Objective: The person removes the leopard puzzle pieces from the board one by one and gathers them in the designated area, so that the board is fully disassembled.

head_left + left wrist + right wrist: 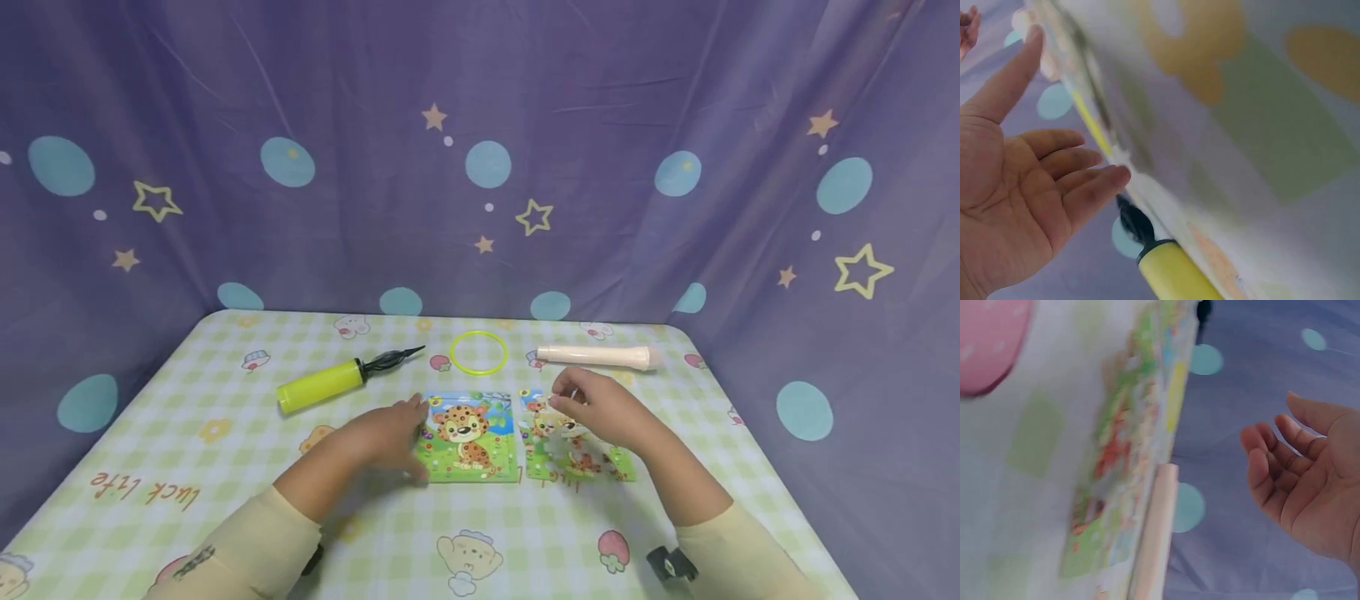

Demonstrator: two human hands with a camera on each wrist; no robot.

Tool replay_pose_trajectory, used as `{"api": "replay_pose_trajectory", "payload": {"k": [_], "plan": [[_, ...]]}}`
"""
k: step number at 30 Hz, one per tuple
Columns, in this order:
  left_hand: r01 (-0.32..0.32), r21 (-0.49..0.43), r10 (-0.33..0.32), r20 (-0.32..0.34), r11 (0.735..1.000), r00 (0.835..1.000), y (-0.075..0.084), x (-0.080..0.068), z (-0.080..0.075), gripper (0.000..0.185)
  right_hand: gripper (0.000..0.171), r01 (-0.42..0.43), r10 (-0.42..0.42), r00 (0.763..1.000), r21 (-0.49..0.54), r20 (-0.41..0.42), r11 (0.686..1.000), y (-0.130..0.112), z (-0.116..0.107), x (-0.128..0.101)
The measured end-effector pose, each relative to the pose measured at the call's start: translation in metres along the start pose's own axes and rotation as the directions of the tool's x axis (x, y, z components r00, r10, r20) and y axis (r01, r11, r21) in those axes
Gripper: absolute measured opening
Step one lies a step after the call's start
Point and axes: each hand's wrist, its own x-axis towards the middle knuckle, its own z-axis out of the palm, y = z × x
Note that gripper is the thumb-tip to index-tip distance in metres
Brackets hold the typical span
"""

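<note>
A square leopard picture [491, 442] lies mid-table. My left hand [382, 437] is at its left edge, fingers spread; whether they touch it cannot be told. In the left wrist view that hand [1029, 181] has nothing in its palm, its fingers slightly bent. To the right lies a leopard jigsaw puzzle [538, 458], with pale gaps among its pieces. Above its upper part hovers my right hand [603, 408], partly hiding it. The right wrist view shows this hand [1316, 472] with fingers loosely curled, holding nothing, and the puzzle [1125, 437] blurred beside it.
Behind the left hand lies a yellow-green hand pump [322, 386] with a black nozzle. A yellow ring [478, 373] sits behind the pictures. A pale pink stick-shaped object [596, 357] lies at the back right. A purple curtain [360, 208] surrounds the checked table [247, 467].
</note>
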Motion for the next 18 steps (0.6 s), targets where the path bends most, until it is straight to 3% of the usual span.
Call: {"api": "replay_pose_trajectory", "payload": {"k": [3,6,12,18], "plan": [[-0.048,-0.038,0.045,-0.094,0.998,0.995,-0.001,-0.008,-0.007,0.105,0.023,0.031,-0.036,0.997,-0.070,-0.073,0.997,-0.007,-0.005,-0.006],[-0.077,-0.071,0.060,-0.214,0.995,0.975,0.001,-0.017,-0.016,0.103,0.037,0.050,-0.070,0.988,-0.148,-0.135,0.988,-0.013,-0.007,-0.013],[-0.108,-0.074,0.068,-0.416,0.991,0.907,0.008,-0.034,-0.021,0.109,0.063,0.111,-0.174,0.957,-0.263,-0.231,0.958,-0.023,-0.004,-0.026],[-0.107,0.036,0.109,-0.547,0.994,0.830,0.016,-0.046,-0.013,0.110,0.078,0.127,-0.245,0.937,-0.407,-0.251,0.905,-0.030,0.007,-0.034]]}}
